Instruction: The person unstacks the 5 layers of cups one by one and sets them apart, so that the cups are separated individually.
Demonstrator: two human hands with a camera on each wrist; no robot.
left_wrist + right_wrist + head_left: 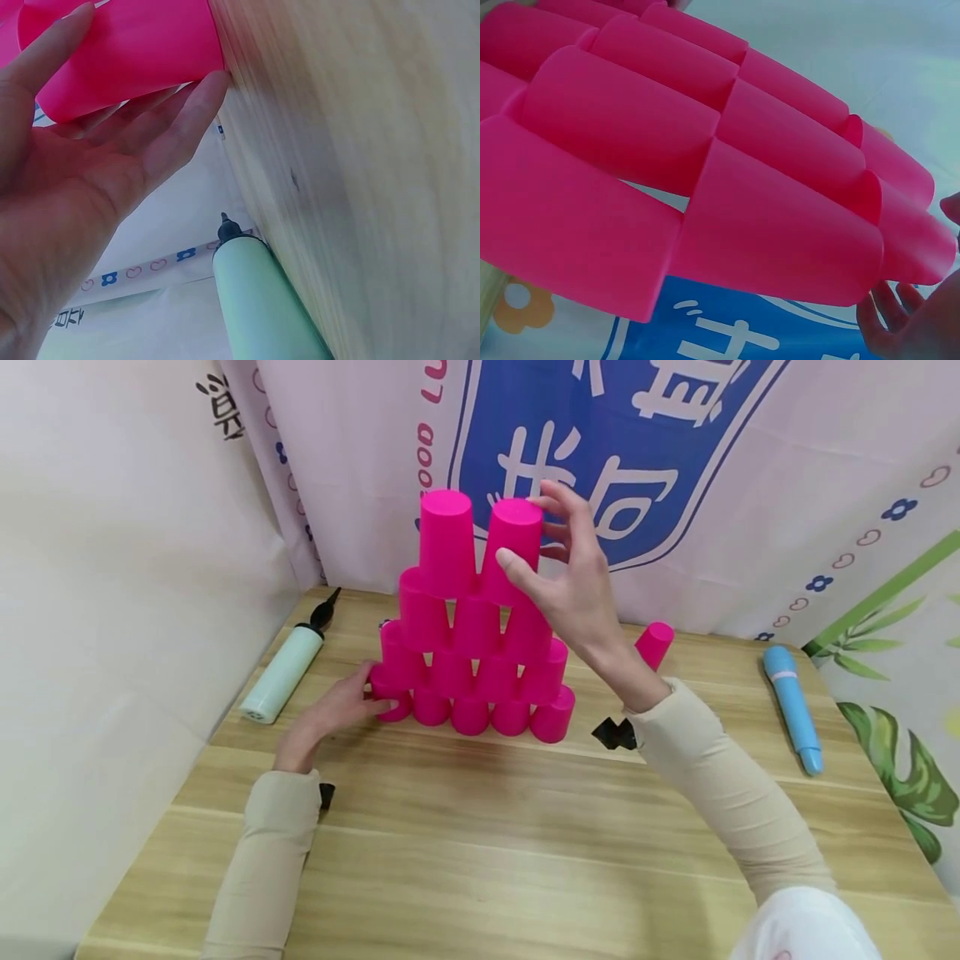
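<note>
A pyramid of pink cups stands upside down on the wooden table, several in the bottom row and two on top. My right hand holds the top right cup, thumb on its front and fingers behind its top. The right wrist view shows the stacked cups close up, with fingertips at the lower right. My left hand lies on the table with its straight fingers and thumb touching the bottom left cup.
A mint-green hand pump lies at the table's left edge by the wall. A blue cylinder lies at the right. One more pink cup stands behind my right forearm, near a small black piece. A printed banner hangs behind.
</note>
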